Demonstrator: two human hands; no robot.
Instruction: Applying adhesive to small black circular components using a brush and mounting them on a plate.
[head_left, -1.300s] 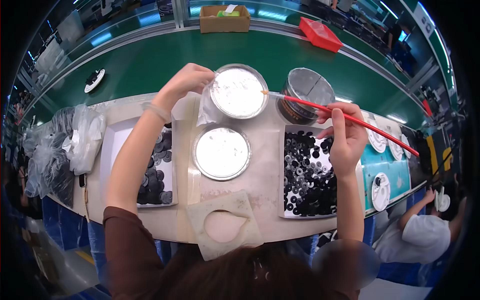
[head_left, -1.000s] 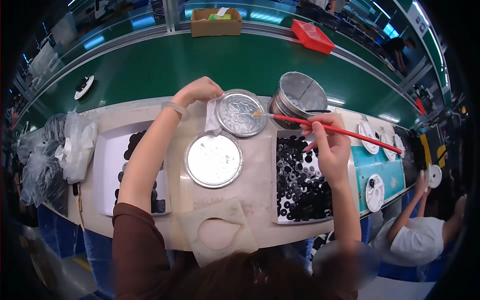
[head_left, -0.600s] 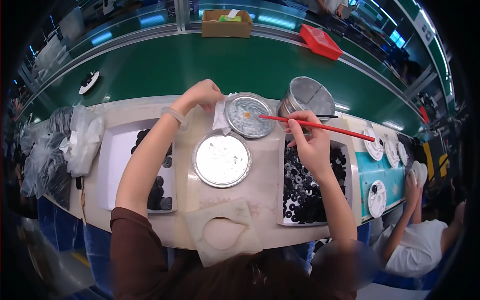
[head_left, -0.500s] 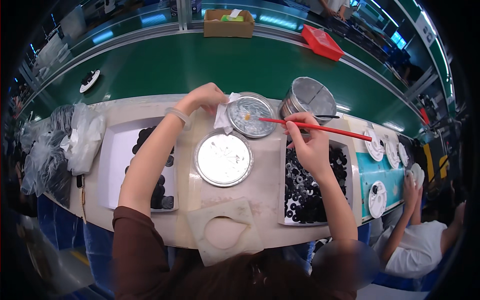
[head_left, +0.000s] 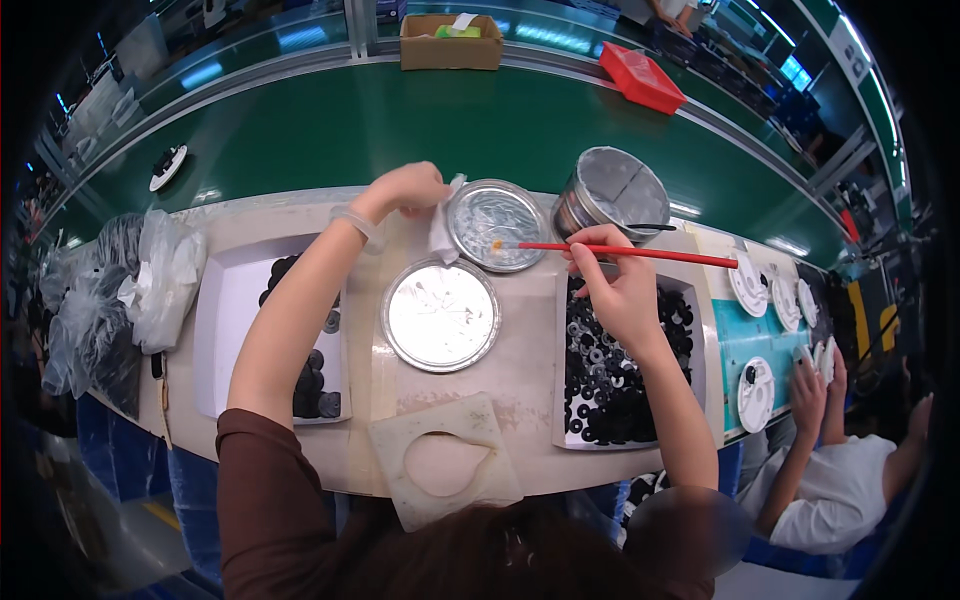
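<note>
My right hand (head_left: pixel 618 290) is closed round the red handle of a slim brush (head_left: pixel 640 251). The brush's yellowish tip rests on or just over a round metal lid (head_left: pixel 482 211) smeared with pale, greasy stuff. My left hand (head_left: pixel 412 188) is closed at the lid's left side, pinching the upper part of a crumpled white tissue (head_left: pixel 443 237) that lies against the rim; its fingertips are partly hidden. Nearer me lies a second round metal lid (head_left: pixel 441 316), shiny and lightly streaked. An open metal can (head_left: pixel 577 207) with grey smears inside stands tilted beyond my right hand, a dark stick across its rim.
Small black rings (head_left: pixel 605 385) fill a tray on the right; a white tray (head_left: pixel 232 340) under my left forearm holds black round parts. A board with a drop-shaped hole (head_left: pixel 392 480) lies near me. White discs (head_left: pixel 757 398) and a co-worker's hands (head_left: pixel 815 380) are at right.
The brush tip has moved slightly toward me over the smeared lid. My left hand stays by the tissue. The co-worker's hands have shifted, and the whole view has moved a little.
</note>
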